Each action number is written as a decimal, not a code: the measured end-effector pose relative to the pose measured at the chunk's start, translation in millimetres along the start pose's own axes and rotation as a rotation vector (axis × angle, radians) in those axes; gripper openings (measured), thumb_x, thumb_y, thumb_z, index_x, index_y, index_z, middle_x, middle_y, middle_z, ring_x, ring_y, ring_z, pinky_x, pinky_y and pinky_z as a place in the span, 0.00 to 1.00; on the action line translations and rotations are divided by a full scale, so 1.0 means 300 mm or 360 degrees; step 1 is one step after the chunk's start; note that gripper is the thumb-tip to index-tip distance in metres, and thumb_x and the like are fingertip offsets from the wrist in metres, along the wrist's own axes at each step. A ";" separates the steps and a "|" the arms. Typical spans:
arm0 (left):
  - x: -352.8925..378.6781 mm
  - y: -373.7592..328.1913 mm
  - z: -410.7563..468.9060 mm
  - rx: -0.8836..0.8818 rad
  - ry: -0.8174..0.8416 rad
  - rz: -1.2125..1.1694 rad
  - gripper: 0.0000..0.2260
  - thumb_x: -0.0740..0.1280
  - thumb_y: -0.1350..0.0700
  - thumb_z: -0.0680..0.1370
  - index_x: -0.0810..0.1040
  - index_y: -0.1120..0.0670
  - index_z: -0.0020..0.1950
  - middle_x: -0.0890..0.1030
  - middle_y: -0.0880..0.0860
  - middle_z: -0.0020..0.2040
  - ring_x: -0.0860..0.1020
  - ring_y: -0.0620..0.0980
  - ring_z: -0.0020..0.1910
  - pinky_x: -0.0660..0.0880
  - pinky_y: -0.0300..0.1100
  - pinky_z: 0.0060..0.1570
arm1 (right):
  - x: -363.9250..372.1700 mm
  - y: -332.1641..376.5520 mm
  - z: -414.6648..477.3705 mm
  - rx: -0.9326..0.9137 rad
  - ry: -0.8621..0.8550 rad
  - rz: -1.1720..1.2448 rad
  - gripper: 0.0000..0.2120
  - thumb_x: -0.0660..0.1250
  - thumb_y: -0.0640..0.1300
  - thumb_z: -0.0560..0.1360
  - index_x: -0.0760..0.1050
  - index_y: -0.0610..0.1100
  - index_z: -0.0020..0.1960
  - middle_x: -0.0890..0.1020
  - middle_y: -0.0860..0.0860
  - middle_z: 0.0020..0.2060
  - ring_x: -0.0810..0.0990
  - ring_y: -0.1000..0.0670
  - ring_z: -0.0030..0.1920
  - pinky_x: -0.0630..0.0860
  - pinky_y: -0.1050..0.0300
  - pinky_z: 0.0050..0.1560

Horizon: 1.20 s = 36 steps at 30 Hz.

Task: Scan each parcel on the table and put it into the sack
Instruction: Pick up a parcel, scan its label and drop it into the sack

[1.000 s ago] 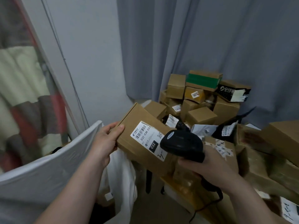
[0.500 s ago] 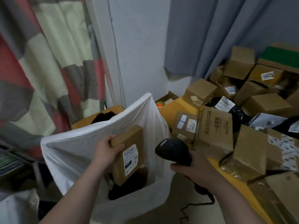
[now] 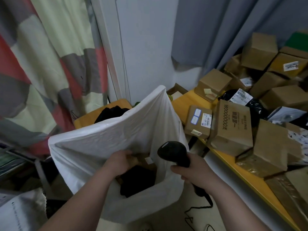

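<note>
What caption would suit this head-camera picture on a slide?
Left hand in the sack at a box, right hand gripping the scanner, parcels piled on the table.

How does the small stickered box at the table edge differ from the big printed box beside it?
The small stickered box is clearly smaller than the big printed box. The small box carries two pale stickers and a white label; the big box shows only black print on its visible face. Both are brown cardboard, side by side on the yellow table.
</note>
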<state>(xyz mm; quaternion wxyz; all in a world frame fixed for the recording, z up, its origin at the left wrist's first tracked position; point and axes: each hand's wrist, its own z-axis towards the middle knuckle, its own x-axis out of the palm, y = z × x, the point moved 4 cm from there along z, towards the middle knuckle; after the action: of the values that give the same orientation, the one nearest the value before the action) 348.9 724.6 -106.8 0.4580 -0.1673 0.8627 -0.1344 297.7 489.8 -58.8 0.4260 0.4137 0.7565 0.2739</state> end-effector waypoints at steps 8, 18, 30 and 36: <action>-0.122 -0.332 -0.047 0.0382 -0.0166 -0.0296 0.16 0.62 0.57 0.81 0.73 0.50 0.69 0.77 0.50 0.63 0.75 0.49 0.60 0.70 0.39 0.56 | -0.172 0.000 -0.079 -0.0055 -0.0286 0.0087 0.07 0.73 0.42 0.71 0.76 0.49 0.47 0.81 0.49 0.36 0.79 0.54 0.33 0.75 0.60 0.34; 0.038 -0.896 -0.175 0.0898 -0.0096 -0.0467 0.15 0.66 0.56 0.78 0.77 0.51 0.65 0.77 0.47 0.54 0.75 0.45 0.54 0.71 0.37 0.56 | -0.557 -0.210 -0.360 -0.0018 -0.0771 0.0360 0.08 0.73 0.44 0.73 0.76 0.52 0.49 0.80 0.52 0.40 0.79 0.53 0.40 0.74 0.61 0.38; 0.474 -1.344 -0.234 0.0895 0.0297 -0.0267 0.18 0.65 0.51 0.79 0.72 0.48 0.69 0.76 0.46 0.56 0.73 0.43 0.53 0.70 0.36 0.50 | -0.913 -0.673 -0.626 0.0352 -0.1294 0.0715 0.11 0.72 0.44 0.73 0.74 0.51 0.53 0.79 0.50 0.45 0.78 0.48 0.47 0.73 0.52 0.46; 0.691 -1.405 -0.267 0.0700 0.0333 -0.0303 0.23 0.62 0.52 0.81 0.62 0.52 0.75 0.71 0.51 0.67 0.71 0.49 0.62 0.67 0.40 0.57 | -0.972 -0.832 -0.642 0.0496 -0.1153 0.0786 0.09 0.70 0.42 0.74 0.74 0.49 0.51 0.81 0.46 0.43 0.78 0.46 0.35 0.76 0.53 0.40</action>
<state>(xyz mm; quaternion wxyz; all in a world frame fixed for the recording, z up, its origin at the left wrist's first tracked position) 243.0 262.9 -55.2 0.3769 -0.1292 0.8358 -0.3778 118.0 100.5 -34.6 0.5176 0.7096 0.4699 0.0879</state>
